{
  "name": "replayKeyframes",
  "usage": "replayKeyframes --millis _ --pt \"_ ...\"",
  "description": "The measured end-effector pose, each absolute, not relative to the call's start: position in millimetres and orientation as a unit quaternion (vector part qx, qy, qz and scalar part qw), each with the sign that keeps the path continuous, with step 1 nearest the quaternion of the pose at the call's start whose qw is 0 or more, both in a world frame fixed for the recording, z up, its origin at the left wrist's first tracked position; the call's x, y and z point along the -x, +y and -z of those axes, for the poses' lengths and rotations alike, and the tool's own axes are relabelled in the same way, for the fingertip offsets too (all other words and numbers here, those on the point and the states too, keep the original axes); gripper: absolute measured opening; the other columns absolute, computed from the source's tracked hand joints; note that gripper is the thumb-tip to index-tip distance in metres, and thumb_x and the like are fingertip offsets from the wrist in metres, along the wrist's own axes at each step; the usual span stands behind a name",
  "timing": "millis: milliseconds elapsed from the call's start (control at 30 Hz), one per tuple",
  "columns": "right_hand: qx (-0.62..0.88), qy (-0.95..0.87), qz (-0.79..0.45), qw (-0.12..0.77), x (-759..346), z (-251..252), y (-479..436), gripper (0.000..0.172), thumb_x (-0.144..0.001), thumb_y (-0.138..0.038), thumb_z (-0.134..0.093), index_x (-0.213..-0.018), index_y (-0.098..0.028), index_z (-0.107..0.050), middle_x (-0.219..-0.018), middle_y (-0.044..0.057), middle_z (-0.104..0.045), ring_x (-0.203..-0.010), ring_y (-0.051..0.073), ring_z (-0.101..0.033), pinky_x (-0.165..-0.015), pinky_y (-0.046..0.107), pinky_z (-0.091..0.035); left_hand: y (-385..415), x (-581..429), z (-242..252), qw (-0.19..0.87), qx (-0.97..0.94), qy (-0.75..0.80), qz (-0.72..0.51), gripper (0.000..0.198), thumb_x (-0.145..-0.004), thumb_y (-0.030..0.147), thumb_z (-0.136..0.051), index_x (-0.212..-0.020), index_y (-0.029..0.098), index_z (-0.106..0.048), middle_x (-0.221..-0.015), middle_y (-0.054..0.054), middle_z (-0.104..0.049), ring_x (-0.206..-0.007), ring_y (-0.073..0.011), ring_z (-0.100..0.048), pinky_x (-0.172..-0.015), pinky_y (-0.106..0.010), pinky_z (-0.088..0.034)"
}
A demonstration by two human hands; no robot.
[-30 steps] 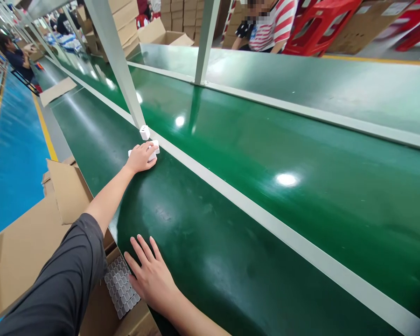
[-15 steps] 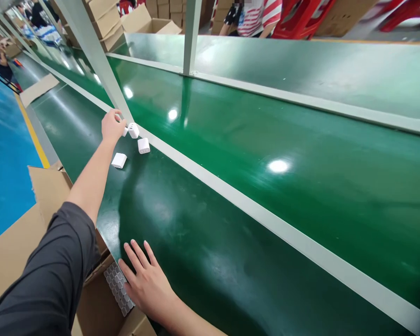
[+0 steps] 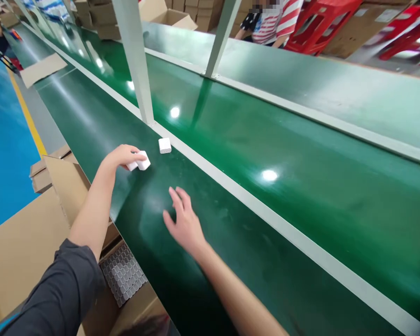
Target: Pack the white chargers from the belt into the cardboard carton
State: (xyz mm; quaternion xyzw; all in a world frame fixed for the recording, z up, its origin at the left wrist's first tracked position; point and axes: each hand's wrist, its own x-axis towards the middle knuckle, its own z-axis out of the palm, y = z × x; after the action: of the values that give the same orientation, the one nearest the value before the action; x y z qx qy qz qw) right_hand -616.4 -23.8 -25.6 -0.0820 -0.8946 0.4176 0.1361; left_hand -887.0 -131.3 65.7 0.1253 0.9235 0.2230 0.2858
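Observation:
My left hand (image 3: 123, 156) is closed round white blocks at the left of the green bench (image 3: 210, 224); one white block (image 3: 143, 161) sticks out past its fingertips, and part of another shows under the fingers. A separate white block (image 3: 164, 145) rests on the bench near the pale rail, to the right of that hand. My right hand (image 3: 185, 221) is over the bench nearer to me, fingers apart, holding nothing.
An open cardboard box (image 3: 136, 303) with a grid of small clear cells (image 3: 124, 273) stands below the bench's near edge. A pale post (image 3: 135, 60) rises from the rail. Beyond the belt (image 3: 301, 186), a person in a striped shirt (image 3: 269, 25) is near red stools (image 3: 324, 25).
My left hand has come nearer along the bench and now holds white blocks. My right hand has moved forward from the bench's near edge. The view has shifted.

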Motion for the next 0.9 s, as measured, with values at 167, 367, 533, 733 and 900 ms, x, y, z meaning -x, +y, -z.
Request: replayKeyframes --millis 167,367,533,733,900 --pt "0.104 -0.946 -0.261 0.161 764.6 20.6 14.3 0.064 -0.091 -0.032 -0.055 -0.151 -0.022 -0.036 -0.158 0.017 -0.021 -0.133 0.038 -0.039 -0.102 0.058 -0.043 -127.6 862.0 -52.8 0.311 -0.166 0.923 -0.154 0.035 -0.07 0.049 -0.065 -0.092 0.021 -0.07 -0.105 -0.007 -0.068 -0.072 -0.0196 -0.066 -0.053 -0.024 -0.049" --pt "0.1 -0.911 -0.325 0.235 808.1 63.8 27.3 0.04 -0.096 -0.029 -0.041 -0.13 -0.02 -0.058 -0.142 0.014 -0.046 -0.124 0.028 -0.049 -0.103 0.046 -0.044 -163.4 808.4 -37.8 0.238 -0.139 0.864 -0.422 0.038 -0.072 0.05 -0.063 -0.092 0.018 -0.068 -0.09 -0.006 -0.065 -0.072 -0.0172 -0.06 -0.056 -0.023 -0.045" --pt "0.143 -0.783 -0.537 0.278 788.6 78.0 33.2 0.048 -0.099 -0.045 -0.028 -0.124 -0.015 -0.055 -0.11 0.01 -0.061 -0.074 0.012 -0.061 -0.062 0.022 -0.051 -233.3 716.8 -27.7 0.287 -0.133 0.522 -0.792 0.052 -0.064 0.064 -0.062 -0.087 0.018 -0.063 -0.085 -0.008 -0.066 -0.052 -0.0105 -0.05 -0.042 -0.022 -0.039" --pt "0.043 -0.735 -0.651 0.185 710.0 69.4 -24.4 0.042 -0.088 -0.05 -0.05 -0.117 -0.02 -0.057 -0.099 0.004 -0.065 -0.066 0.01 -0.062 -0.055 0.02 -0.049 -313.5 601.7 14.4 0.286 -0.113 0.289 -0.907 0.053 -0.059 0.067 -0.063 -0.08 0.019 -0.06 -0.124 -0.017 -0.062 -0.041 -0.0041 -0.041 -0.027 -0.02 -0.03" --pt "-0.122 -0.727 -0.674 0.041 589.8 33.9 -98.0 0.058 -0.078 -0.049 -0.062 -0.13 -0.025 -0.048 -0.112 0.005 -0.066 -0.08 0.016 -0.067 -0.065 0.028 -0.057 -369.5 481.7 47.9 0.23 -0.044 0.274 -0.933 0.045 -0.063 0.061 -0.066 -0.081 0.02 -0.063 -0.127 -0.015 -0.062 -0.044 -0.0053 -0.043 -0.03 -0.019 -0.033"
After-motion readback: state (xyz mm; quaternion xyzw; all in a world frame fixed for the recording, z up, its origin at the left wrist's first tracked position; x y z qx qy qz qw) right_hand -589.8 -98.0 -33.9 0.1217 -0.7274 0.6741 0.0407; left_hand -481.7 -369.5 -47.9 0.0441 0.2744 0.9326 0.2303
